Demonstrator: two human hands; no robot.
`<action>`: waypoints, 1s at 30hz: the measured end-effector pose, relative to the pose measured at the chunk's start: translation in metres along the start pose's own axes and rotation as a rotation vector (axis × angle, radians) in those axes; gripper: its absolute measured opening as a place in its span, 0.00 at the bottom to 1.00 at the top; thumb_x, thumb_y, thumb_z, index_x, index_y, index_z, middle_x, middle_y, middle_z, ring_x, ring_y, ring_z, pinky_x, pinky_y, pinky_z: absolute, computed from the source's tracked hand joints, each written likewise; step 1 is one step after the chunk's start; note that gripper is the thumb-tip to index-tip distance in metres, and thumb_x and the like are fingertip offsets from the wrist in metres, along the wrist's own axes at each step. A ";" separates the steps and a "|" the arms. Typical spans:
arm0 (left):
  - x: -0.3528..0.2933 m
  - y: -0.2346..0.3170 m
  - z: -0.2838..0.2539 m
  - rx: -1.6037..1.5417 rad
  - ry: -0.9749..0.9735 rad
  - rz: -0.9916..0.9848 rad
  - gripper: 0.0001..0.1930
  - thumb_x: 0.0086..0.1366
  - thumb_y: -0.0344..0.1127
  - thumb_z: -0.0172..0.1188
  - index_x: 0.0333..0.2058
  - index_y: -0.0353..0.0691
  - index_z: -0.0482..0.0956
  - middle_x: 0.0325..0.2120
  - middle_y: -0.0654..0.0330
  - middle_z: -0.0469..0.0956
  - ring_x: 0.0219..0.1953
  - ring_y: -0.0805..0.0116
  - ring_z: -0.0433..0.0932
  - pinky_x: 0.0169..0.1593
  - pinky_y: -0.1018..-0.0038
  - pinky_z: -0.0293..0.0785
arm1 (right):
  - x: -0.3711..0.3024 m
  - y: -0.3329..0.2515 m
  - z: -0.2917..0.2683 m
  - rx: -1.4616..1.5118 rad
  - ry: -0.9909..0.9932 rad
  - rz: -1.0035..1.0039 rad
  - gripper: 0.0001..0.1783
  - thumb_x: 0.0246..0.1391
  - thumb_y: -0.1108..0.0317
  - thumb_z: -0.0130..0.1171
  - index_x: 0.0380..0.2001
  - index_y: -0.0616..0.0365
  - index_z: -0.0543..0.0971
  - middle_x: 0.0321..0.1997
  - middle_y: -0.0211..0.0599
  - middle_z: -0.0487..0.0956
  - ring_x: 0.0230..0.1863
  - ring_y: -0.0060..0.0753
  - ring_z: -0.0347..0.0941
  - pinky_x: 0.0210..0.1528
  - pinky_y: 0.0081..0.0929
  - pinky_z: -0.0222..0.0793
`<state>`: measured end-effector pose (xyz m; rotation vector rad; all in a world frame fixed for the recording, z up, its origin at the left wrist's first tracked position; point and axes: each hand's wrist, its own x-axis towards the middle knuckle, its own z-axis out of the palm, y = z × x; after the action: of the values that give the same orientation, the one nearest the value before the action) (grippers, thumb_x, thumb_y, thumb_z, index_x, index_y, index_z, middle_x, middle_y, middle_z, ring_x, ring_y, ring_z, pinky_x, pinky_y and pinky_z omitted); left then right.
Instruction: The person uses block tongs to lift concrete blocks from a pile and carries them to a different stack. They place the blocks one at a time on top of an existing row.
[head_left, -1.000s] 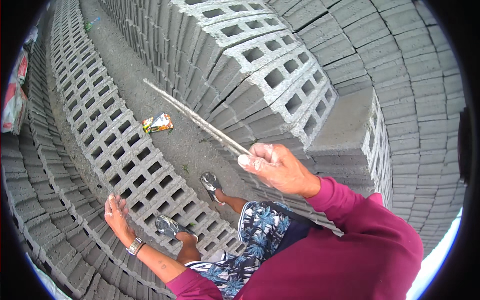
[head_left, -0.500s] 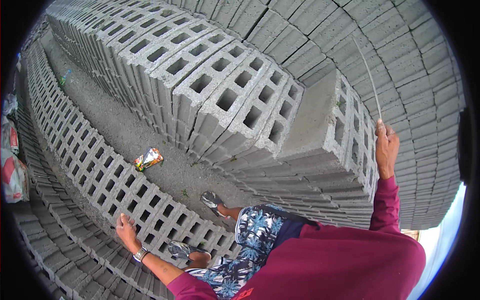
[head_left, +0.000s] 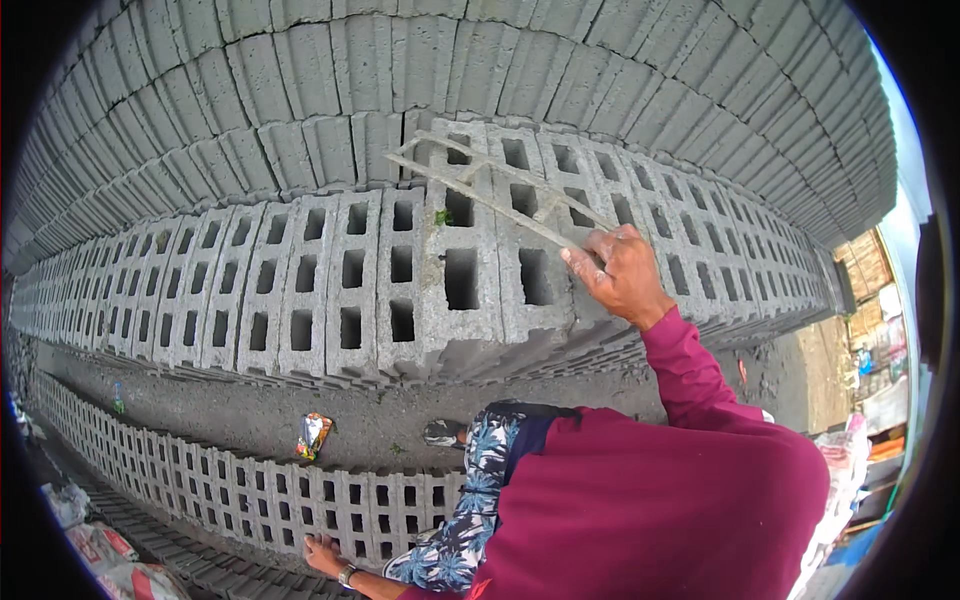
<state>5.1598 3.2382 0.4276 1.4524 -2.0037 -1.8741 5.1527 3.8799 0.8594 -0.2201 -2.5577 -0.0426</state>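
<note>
My right hand [head_left: 622, 278] grips one end of a thin, pale ladder-shaped frame [head_left: 500, 210] with a few crossbars. The frame is tilted over the tops of a long row of grey hollow concrete blocks [head_left: 470, 325], and the block openings show through it. A small green plant [head_left: 443, 217] grows at one block beneath the frame. Low on the left, my left hand [head_left: 322, 553], with a watch on its wrist, is at the edge of a lower row of hollow blocks [head_left: 275, 492]. Its fingers are stretched out and hold nothing.
Tall stacked blocks [head_left: 300, 70] form a wall behind the row. A gravel path [head_left: 230, 400] runs between the rows, with a colourful wrapper [head_left: 313, 436] on it. My shoe [head_left: 443, 432] is on the path. Plastic sacks [head_left: 105, 550] lie at the lower left.
My view has swung right, so the block row now runs across it. The frame, seen edge-on and upright before, is now lowered and tilted flat over the blocks.
</note>
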 end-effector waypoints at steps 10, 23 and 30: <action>-0.076 0.067 -0.012 0.052 0.089 0.155 0.17 0.67 0.39 0.55 0.45 0.30 0.78 0.29 0.58 0.80 0.26 0.71 0.78 0.23 0.75 0.69 | -0.003 0.031 -0.009 0.164 0.040 0.220 0.12 0.56 0.64 0.64 0.24 0.61 0.79 0.21 0.42 0.76 0.25 0.47 0.70 0.35 0.40 0.64; -0.257 -0.198 -0.090 0.147 0.529 -0.523 0.18 0.58 0.45 0.63 0.37 0.34 0.84 0.34 0.45 0.84 0.41 0.52 0.84 0.46 0.62 0.76 | 0.071 0.055 -0.001 0.143 -0.197 -0.140 0.34 0.52 0.37 0.61 0.45 0.58 0.84 0.42 0.59 0.81 0.42 0.56 0.78 0.44 0.44 0.71; -0.392 -0.310 -0.028 -0.029 0.658 -0.629 0.13 0.64 0.39 0.58 0.36 0.34 0.80 0.18 0.58 0.77 0.17 0.69 0.74 0.16 0.70 0.62 | 0.166 0.063 0.103 -0.082 -0.732 -0.351 0.28 0.55 0.41 0.60 0.45 0.54 0.83 0.32 0.44 0.85 0.30 0.47 0.80 0.33 0.45 0.74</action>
<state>5.5768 3.5143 0.4001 2.4666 -1.2928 -1.2467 4.9703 3.9744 0.8618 0.2355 -3.2973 -0.2392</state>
